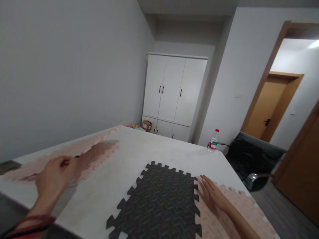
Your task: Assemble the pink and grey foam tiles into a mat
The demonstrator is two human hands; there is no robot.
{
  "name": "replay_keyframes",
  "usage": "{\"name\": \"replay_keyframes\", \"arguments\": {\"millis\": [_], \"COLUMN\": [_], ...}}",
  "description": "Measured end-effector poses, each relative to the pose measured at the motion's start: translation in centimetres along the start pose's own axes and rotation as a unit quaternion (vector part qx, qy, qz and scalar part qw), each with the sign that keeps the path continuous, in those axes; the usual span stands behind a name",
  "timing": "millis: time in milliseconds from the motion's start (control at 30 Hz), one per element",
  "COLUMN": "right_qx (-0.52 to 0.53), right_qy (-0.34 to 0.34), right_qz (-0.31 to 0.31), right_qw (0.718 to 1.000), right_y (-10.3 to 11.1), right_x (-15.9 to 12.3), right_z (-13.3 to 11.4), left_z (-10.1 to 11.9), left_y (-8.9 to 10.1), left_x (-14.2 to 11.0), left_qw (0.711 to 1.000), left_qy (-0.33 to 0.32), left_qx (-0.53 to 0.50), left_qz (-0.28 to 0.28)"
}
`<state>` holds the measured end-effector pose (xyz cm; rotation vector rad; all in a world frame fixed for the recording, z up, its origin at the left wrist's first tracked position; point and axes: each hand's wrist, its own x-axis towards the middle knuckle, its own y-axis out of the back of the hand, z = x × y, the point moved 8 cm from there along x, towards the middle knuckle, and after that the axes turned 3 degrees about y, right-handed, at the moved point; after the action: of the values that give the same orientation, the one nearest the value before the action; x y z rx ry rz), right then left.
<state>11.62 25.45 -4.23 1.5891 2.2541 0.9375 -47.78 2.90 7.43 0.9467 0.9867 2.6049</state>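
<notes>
My left hand (56, 172) is closed, with fingers curled at the edge of a pink foam mat (86, 144) on the left side of the table. That edge looks raised, and a shadow falls beneath it. A thin dark band shows on one finger. My right hand (213, 192) lies flat, fingers stretched, on another pink foam mat (240, 202) at the right. Left of it is a dark grey interlocking foam mat (161, 199) with jigsaw edges and a ridged surface. Its right edge meets the pink mat near my right fingertips.
The mats lie on a white table (139, 149) beside a plain wall. A clear bottle (213, 141) with a red cap stands at the far right corner. A black chair (254, 159) is beyond the right edge. A white cupboard (174, 89) and cardboard box (147, 125) are behind.
</notes>
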Motion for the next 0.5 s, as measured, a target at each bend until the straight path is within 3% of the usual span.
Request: {"name": "replay_keyframes", "arguments": {"millis": [100, 167, 267, 333, 433, 500], "right_qx": [0.126, 0.223, 0.353, 0.413, 0.464, 0.46], "right_qy": [-0.029, -0.068, -0.112, -0.128, -0.135, -0.156], "right_qz": [0.039, 0.054, 0.075, 0.094, 0.153, 0.201], "right_qw": [0.991, 0.971, 0.926, 0.897, 0.862, 0.85], "right_y": [3.7, 6.1, 9.8, 12.5, 16.7, 18.7], "right_x": [1.0, 1.4, 1.7, 1.6, 0.7, -0.4], "right_z": [1.3, 2.7, 4.7, 6.0, 8.2, 10.6], "left_z": [8.1, 15.1, 25.8, 31.7, 38.1, 40.5], "left_y": [0.8, -0.9, -6.0, -10.1, -15.7, -18.7], "left_x": [-1.0, -3.2, -8.2, -12.3, -19.2, -23.7], "left_qw": [0.984, 0.965, 0.927, 0.896, 0.838, 0.798], "left_qy": [-0.07, -0.143, -0.268, -0.338, -0.434, -0.486], "left_qx": [-0.159, -0.219, -0.249, -0.247, -0.222, -0.191], "left_qz": [0.041, 0.007, -0.084, -0.149, -0.246, -0.3]}}
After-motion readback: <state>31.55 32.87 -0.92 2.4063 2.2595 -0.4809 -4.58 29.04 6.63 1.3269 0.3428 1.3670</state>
